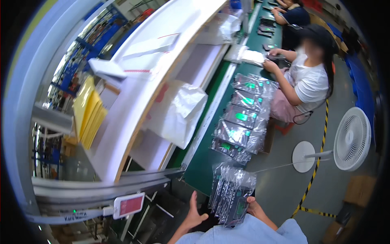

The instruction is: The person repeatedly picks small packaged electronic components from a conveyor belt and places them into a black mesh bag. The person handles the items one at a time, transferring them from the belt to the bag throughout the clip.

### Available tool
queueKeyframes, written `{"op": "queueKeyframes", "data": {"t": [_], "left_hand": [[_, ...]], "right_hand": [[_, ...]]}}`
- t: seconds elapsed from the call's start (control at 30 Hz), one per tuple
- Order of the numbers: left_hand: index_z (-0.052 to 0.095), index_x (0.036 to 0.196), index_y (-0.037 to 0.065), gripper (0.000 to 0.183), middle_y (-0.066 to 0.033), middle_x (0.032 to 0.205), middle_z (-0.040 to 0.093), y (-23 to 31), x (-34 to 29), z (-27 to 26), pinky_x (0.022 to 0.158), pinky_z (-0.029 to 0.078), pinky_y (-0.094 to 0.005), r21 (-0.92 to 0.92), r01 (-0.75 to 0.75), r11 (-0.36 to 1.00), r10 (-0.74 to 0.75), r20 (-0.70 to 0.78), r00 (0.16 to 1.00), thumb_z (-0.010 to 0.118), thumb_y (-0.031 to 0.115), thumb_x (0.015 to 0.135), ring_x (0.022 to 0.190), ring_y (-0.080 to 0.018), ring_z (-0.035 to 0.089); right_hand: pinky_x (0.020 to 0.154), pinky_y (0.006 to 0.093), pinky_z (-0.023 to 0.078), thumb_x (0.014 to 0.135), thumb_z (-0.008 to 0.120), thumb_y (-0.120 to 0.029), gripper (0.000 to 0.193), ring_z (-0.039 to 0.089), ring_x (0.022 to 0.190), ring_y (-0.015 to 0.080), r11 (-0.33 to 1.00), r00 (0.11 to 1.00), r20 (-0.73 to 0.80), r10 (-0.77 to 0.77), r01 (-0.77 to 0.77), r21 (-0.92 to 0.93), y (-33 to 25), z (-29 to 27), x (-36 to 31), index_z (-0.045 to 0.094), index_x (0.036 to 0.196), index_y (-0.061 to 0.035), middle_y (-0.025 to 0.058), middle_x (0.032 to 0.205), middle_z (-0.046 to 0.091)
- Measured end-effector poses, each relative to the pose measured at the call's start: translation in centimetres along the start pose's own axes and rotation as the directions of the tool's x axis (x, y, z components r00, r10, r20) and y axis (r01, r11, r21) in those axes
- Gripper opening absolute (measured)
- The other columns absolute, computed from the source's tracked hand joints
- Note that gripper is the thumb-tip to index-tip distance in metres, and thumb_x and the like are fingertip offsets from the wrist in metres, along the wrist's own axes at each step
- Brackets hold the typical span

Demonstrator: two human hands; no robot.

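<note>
Workshop racks [95, 36] and a white shelf unit [130, 97] fill the area well ahead and left of the hands, with yellow envelopes [89, 114] on the shelf's outer side. Nearer the left hand, to its left, is a small display [128, 205] with a red screen. The left hand [194, 215] is spread, thumb pointing at the stack; whether the thumb touches it I cannot tell. Between the hands, just past the near end of the green table [201, 171], stands the stack of bagged dark panels [229, 195], close against the shirt. Each panel looks thin, flat and stiff, probably light alone but weighty together; the loose, shiny film is likely slippery, and the faces may scratch or crack. Pressing evenly on both outer faces, with support beneath, seems safest; pulling film alone could let panels slide. The right hand [256, 209] grips the stack's right side, apart from the left. Farther right stands a white fan [352, 138].
</note>
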State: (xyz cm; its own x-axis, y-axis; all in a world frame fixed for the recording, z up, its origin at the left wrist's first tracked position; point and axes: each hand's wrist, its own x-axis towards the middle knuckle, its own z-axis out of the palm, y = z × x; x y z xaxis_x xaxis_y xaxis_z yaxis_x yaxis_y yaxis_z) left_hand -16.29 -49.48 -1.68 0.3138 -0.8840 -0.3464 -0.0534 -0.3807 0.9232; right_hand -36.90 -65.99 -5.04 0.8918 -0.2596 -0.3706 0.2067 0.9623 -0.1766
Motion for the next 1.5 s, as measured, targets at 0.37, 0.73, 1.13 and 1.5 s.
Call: {"op": "queueKeyframes", "data": {"t": [0.37,0.73,1.13,1.5], "left_hand": [[0.005,0.137,0.003,0.114,-0.0162,0.139,0.02,-3.3,-13.6,2.3,0.103,0.022,-0.0376,-0.926,0.043,0.374,-0.249,-0.055,0.967,0.072,0.054,0.062,0.128,-0.0255,0.024],[0.007,0.137,0.003,0.112,-0.0163,0.138,0.022,-11.9,-25.1,1.3,0.102,0.024,-0.0379,-0.918,-0.396,0.014,-0.294,-0.383,0.876,0.072,0.054,0.062,0.126,-0.0258,0.026],[0.01,0.136,0.003,0.11,-0.0164,0.137,0.025,-19.2,-37.6,-4.0,0.101,0.026,-0.0382,-0.759,-0.643,-0.1,-0.369,-0.572,0.733,0.073,0.053,0.062,0.125,-0.026,0.028],[0.012,0.135,0.003,0.108,-0.0164,0.135,0.027,-21.7,-41.4,-7.5,0.1,0.027,-0.0385,-0.605,-0.776,-0.179,-0.456,-0.648,0.61,0.073,0.053,0.062,0.123,-0.0262,0.03]], "right_hand": [[0.097,0.0345,0.033,0.062,0.078,-0.039,0.125,0.043,0.112,0.0294,-0.239,0.988,0.12,0.096,0.14,-0.961,7.6,9.3,2.5,-0.014,0.132,0.0092,0.0257,0.12,0.041],[0.06,0.0294,0.045,0.082,0.061,-0.033,0.036,0.056,0.066,0.0131,-0.376,0.862,0.093,0.497,0.311,-0.873,18.3,21.5,10.3,0.062,0.096,-0.0002,0.0092,0.071,0.062],[0.06,0.0273,0.043,0.084,0.059,-0.022,0.026,0.051,0.065,0.0124,-0.295,0.764,0.166,0.623,0.426,-0.855,34.9,25.2,12.3,0.06,0.094,0.0012,0.009,0.074,0.059],[0.053,0.0251,0.035,0.086,0.056,-0.019,0.025,0.041,0.059,0.0073,-0.328,0.828,0.337,0.448,0.503,-0.799,41.0,27.6,22.5,0.056,0.074,0.0024,0.0002,0.062,0.049]]}}
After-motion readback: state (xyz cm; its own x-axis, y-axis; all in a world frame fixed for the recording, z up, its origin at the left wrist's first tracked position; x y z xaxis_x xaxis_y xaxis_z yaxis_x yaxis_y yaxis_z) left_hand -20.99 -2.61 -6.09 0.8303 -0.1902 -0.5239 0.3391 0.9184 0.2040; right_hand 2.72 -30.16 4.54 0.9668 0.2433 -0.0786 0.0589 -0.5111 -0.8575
